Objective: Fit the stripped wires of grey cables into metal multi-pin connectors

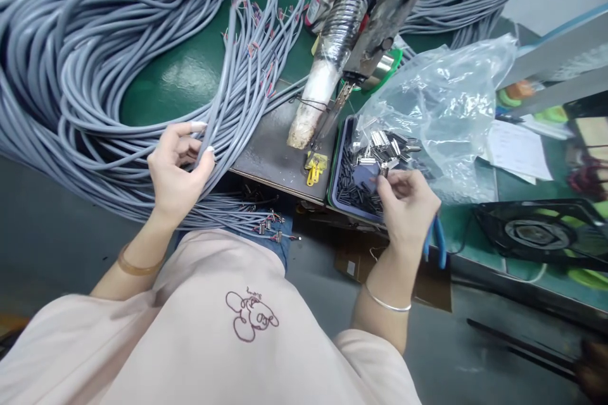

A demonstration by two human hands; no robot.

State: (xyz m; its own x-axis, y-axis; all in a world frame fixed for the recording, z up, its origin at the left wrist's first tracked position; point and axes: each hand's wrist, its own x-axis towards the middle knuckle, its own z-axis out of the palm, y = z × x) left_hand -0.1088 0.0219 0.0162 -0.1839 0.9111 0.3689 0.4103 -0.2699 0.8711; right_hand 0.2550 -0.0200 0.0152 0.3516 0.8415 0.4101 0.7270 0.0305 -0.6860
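My left hand (178, 168) is closed around a grey cable (221, 95) at the edge of a large bundle. The bundle's stripped ends, with thin coloured wires (266, 31) showing, fan out towards the back. Over a shallow bin (335, 193), my right hand (408, 202) pinches a small metal connector (384, 169) between thumb and fingers. More metal connectors (380, 142) and many short black tubes (351, 180) lie in this bin. Below the bench edge, cables with connectors on their ends (263, 226) lie across my lap.
A soldering iron clamp (380, 25) and a taped fume hose (323, 69) hang over the bench. A clear plastic bag (437, 101) leans behind the bin. To the right are a black fan (536, 232), papers (517, 149) and blue-handled pliers (439, 240).
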